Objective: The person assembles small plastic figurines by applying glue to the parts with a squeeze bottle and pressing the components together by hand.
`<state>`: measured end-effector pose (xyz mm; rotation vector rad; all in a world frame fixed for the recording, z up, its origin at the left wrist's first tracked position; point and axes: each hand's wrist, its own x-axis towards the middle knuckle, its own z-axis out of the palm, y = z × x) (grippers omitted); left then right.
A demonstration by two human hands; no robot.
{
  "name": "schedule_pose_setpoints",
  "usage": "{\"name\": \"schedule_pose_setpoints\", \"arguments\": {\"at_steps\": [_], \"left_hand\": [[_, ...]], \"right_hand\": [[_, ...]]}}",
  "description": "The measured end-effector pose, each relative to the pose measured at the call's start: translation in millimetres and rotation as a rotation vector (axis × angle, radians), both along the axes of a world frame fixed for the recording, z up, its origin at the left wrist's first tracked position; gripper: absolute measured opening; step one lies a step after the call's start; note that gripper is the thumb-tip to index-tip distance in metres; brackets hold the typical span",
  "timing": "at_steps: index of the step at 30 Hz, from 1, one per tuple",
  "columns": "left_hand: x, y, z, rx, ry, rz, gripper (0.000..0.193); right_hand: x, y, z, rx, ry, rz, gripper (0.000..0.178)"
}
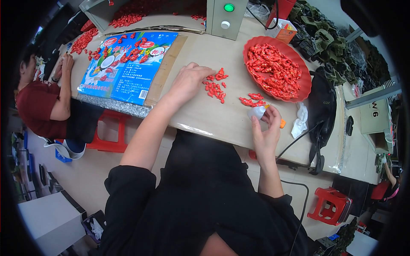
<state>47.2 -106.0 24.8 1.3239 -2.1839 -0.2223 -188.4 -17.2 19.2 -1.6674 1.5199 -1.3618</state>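
Observation:
My left hand (188, 82) rests low over the tabletop with its fingers stretched toward a small cluster of glossy red figure-like pieces (215, 90). Its fingertips are at the cluster's left edge, and nothing shows in its grasp. My right hand (267, 128) is closed around a small white bottle (256, 112) with a yellow tip, held near the table's front edge. An orange bit shows beside its fingers. Just beyond the bottle lie a few larger red pieces (252, 101). A red scalloped bowl (306, 81), heaped with similar red pieces, stands behind them.
A blue printed cardboard sheet (128, 81) with red pieces lies at left, near a seated person (47, 94). A grey machine housing (225, 19) with a green button stands behind. Crumpled white tissue (300, 120), a black bag (322, 106) and a cable are at right.

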Motion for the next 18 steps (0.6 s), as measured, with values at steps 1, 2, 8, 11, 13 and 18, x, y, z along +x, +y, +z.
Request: {"name": "schedule_pose_setpoints", "arguments": {"at_steps": [1, 2, 8, 11, 13, 18], "left_hand": [[2, -1, 1, 0.0, 0.002, -0.002, 0.034], [3, -1, 2, -0.001, -0.041, 0.015, 0.031], [-10, 28, 9, 0.162, 0.42, 0.145, 0.021], [-25, 69, 0, 0.455, 0.929, 0.122, 0.02], [-32, 83, -6, 0.521, 1.139, 0.077, 0.02], [-41, 91, -14, 0.522, 1.249, 0.079, 0.019]], "right_hand": [[1, -1, 1, 0.0, 0.002, -0.002, 0.041], [3, -1, 2, 0.056, 0.015, 0.01, 0.039], [3, -6, -2, 0.029, -0.113, 0.093, 0.036], [4, -4, 8, 0.115, -0.441, 0.229, 0.032], [6, -4, 10, 0.194, -0.578, 0.306, 0.031], [17, -13, 3, 0.227, -1.052, 0.315, 0.025]]}}
